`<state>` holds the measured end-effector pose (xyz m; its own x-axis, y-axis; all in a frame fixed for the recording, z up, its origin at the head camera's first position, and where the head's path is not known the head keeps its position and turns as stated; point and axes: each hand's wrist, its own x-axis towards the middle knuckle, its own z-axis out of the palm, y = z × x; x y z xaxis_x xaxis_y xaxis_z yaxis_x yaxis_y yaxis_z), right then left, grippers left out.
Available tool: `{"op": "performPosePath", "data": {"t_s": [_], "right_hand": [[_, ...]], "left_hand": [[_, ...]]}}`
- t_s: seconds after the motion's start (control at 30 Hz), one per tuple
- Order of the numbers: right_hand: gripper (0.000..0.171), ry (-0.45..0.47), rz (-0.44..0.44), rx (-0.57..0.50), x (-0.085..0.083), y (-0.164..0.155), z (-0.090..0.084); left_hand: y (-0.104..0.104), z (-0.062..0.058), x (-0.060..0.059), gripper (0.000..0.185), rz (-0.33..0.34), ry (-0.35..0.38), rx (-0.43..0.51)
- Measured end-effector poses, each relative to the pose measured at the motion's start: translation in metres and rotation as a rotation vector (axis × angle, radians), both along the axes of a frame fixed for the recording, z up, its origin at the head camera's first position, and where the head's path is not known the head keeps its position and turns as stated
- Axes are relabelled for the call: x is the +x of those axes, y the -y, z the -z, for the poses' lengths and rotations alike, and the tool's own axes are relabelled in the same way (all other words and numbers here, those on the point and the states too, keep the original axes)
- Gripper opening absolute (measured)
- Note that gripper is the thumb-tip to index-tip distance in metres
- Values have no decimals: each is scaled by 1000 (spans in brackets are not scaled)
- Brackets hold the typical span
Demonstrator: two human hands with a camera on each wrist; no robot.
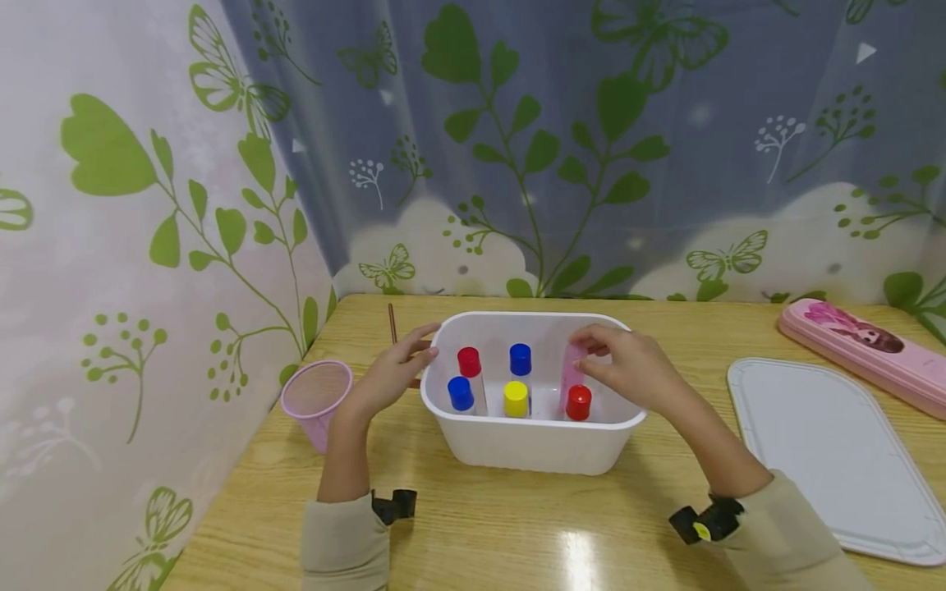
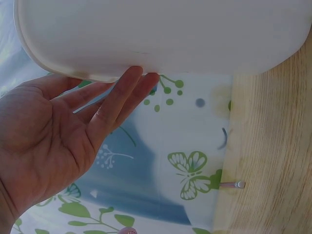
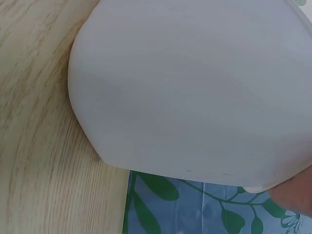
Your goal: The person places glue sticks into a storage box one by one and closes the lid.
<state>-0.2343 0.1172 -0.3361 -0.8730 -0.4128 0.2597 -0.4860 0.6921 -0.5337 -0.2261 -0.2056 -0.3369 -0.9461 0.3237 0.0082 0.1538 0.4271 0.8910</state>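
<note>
A white plastic tub (image 1: 532, 450) stands on the table, holding several clear tubes with coloured caps: a red cap (image 1: 469, 361), blue caps, a yellow cap (image 1: 516, 400) and another red cap (image 1: 580, 403). My left hand (image 1: 392, 373) touches the tub's left rim; the left wrist view shows its fingers (image 2: 117, 97) fairly straight along the wall. Over the right rim reaches my right hand (image 1: 628, 365), and its thumb and fingertips pinch a translucent pink piece (image 1: 570, 373) inside the tub. The tub wall hides most of that hand in the right wrist view.
A pink mesh cup (image 1: 318, 402) stands left of the tub, with a thin brown stick (image 1: 392, 324) behind. To the right lie a white tray-like lid (image 1: 828, 451) and a pink pencil case (image 1: 872, 349). A patterned curtain (image 1: 554, 164) hangs behind the table.
</note>
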Motion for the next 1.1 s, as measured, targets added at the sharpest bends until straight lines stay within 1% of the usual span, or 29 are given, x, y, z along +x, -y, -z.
{"op": "performPosePath", "data": {"t_s": [0.23,0.47,0.6,0.7,0.8,0.9,0.97,1.1], "right_hand": [[29,-31,-8,19,-2,2,0],[30,-23,-19,20,-4,2,0],[31,-10,-39,-5,-3,-1,-3],[33,4,-31,-43,1,-8,-8],[33,-25,-9,-96,7,-22,-16],[31,-92,29,-130,17,-42,-23],[30,-129,69,-130,25,-59,-27],[29,-145,169,-112,42,-100,-26]], "left_hand": [[2,0,-2,48,4,-7,-3],[3,-1,-1,48,-1,-4,-5],[2,1,0,48,1,0,3],[1,1,0,47,0,5,11],[0,1,0,47,1,10,16],[-1,1,0,47,2,14,22],[-1,1,0,47,2,14,20],[0,1,0,48,1,10,16]]}}
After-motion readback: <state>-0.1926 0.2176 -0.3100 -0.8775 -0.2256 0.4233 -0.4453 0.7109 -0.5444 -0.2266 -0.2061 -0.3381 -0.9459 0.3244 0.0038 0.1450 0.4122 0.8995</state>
